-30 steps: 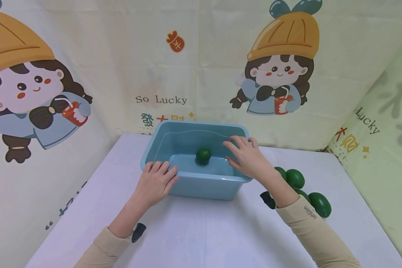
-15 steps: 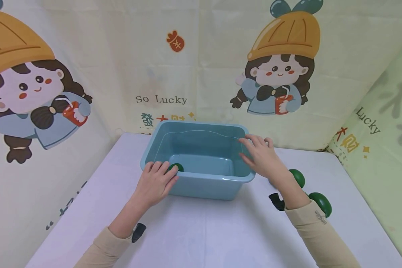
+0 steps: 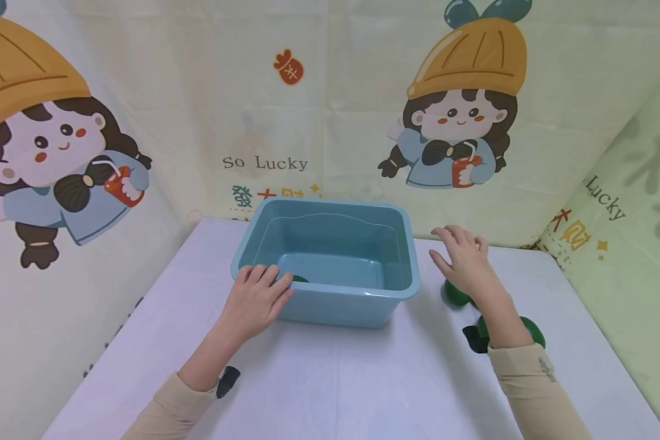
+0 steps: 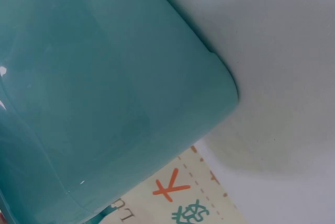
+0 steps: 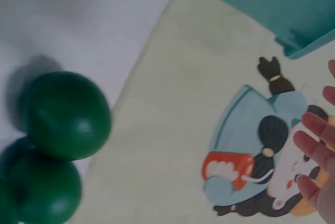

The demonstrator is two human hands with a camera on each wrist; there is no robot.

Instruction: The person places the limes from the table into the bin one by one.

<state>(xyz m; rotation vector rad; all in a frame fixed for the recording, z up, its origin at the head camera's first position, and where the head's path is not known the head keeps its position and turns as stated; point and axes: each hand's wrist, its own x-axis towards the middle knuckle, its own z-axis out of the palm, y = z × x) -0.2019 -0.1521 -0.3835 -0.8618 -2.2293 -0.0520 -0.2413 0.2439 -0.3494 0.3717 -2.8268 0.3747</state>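
Note:
A light blue plastic tub stands on the white table. My left hand grips its near rim at the left, fingers bent over the edge. Just past those fingers, a sliver of a glossy green fruit shows inside the tub; the near wall hides the rest. Right of the tub, my right hand hovers with spread fingers and holds nothing. Below it, several green fruits lie on the table, partly covered by the hand and forearm. The right wrist view shows a round green fruit close up, apart from the fingertips.
A cloth backdrop with cartoon figures rises behind the table and along both sides. The white tabletop reaches in front of the tub. A black strap sits at the right wrist.
My right hand has moved right, from over the tub to above the fruits on the table. Inside the tub, the green fruit has rolled left and toward the near wall. My left hand stays put.

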